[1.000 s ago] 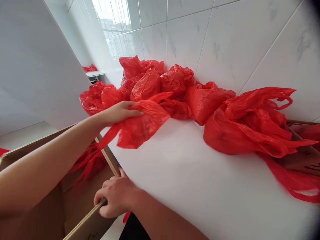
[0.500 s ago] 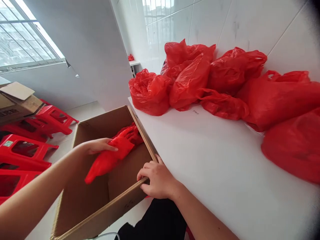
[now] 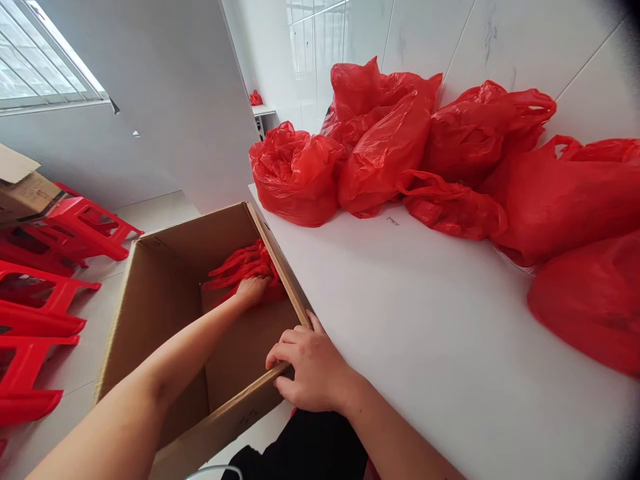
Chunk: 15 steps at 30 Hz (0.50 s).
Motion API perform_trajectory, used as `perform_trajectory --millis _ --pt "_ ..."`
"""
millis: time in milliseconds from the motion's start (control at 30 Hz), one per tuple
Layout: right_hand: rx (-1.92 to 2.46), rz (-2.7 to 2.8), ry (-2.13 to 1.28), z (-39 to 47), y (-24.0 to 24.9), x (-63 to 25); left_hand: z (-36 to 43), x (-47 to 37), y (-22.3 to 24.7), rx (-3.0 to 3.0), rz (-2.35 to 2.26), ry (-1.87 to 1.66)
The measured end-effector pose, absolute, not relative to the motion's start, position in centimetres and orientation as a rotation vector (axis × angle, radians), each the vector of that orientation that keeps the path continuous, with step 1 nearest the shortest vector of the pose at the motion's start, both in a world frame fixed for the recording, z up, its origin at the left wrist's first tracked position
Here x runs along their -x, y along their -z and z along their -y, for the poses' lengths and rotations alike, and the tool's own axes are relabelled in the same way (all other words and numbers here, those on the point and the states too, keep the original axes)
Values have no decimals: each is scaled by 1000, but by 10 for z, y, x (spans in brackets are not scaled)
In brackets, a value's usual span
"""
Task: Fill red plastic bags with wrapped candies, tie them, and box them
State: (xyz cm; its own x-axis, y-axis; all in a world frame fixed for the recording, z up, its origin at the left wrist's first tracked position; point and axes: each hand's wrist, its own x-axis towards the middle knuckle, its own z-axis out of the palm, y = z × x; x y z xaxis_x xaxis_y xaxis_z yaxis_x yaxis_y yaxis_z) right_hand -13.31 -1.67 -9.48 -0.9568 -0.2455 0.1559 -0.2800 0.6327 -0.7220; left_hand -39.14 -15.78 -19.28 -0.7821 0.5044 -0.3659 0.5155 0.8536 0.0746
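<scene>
Deep inside the open cardboard box (image 3: 170, 320), my left hand (image 3: 253, 289) is closed on a red plastic bag (image 3: 267, 293), its fingertips partly hidden in the red film. More crumpled red bags (image 3: 235, 263) lie beside it against the box's far right corner. My right hand (image 3: 310, 367) grips the near right corner of the box, fingers over the rim and thumb on the outer side. The box stands right up against the edge of the white table (image 3: 425, 320).
Several filled red plastic bags (image 3: 295, 180) line the back of the table along the tiled wall (image 3: 420, 33). Red stools (image 3: 30, 300) stand on the floor at left, with another cardboard box (image 3: 30, 197) on top of some. A grey pillar (image 3: 170, 87) rises behind the box.
My left hand has carried the red bag from mid-box toward the far right corner, down among the other bags. My right hand keeps its hold on the rim. The view has shifted slightly.
</scene>
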Motion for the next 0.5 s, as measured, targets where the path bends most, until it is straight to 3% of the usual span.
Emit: perform_trajectory --millis 500 --pt "-470 2812 -1233 17 95 133 163 345 169 -835 -2749 113"
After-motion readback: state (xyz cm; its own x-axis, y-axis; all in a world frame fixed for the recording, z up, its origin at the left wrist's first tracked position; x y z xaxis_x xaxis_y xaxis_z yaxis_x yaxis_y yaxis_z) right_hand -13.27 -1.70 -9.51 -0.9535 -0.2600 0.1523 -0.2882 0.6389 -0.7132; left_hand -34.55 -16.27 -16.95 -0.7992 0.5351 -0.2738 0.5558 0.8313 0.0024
